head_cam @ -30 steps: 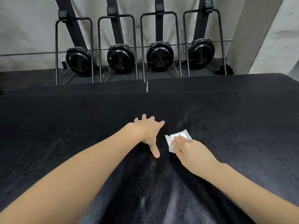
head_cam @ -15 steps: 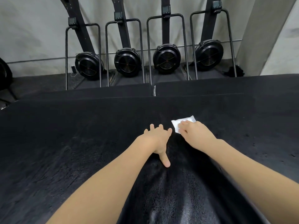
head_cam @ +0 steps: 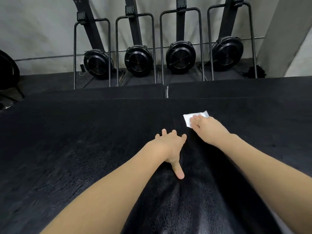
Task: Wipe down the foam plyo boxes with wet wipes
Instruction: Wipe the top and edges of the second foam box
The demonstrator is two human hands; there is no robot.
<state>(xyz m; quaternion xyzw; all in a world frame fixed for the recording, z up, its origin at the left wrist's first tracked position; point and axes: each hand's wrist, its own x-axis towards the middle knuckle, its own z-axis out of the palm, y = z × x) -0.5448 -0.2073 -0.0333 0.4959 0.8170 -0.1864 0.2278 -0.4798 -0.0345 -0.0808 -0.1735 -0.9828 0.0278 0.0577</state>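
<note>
A large black foam plyo box [head_cam: 76, 149] fills the lower view, its top showing a glossy wet streak down the middle. My right hand [head_cam: 207, 129] presses a folded white wet wipe [head_cam: 189, 118] flat onto the box top with straight fingers, near the far edge. My left hand [head_cam: 170, 147] rests flat on the box just left of it, fingers spread and the thumb pointing back toward me. Two more black boxes [head_cam: 236, 90] lie side by side just beyond, a narrow gap between them.
Four black upright fan machines [head_cam: 139, 60] with tubular frames stand in a row against the grey wall behind the boxes. A dark round object [head_cam: 6, 70] sits at the far left, and a grey column [head_cam: 287, 31] rises at the right.
My right hand has slid the wipe away from me toward the box's far edge. My left hand has stayed planted in place.
</note>
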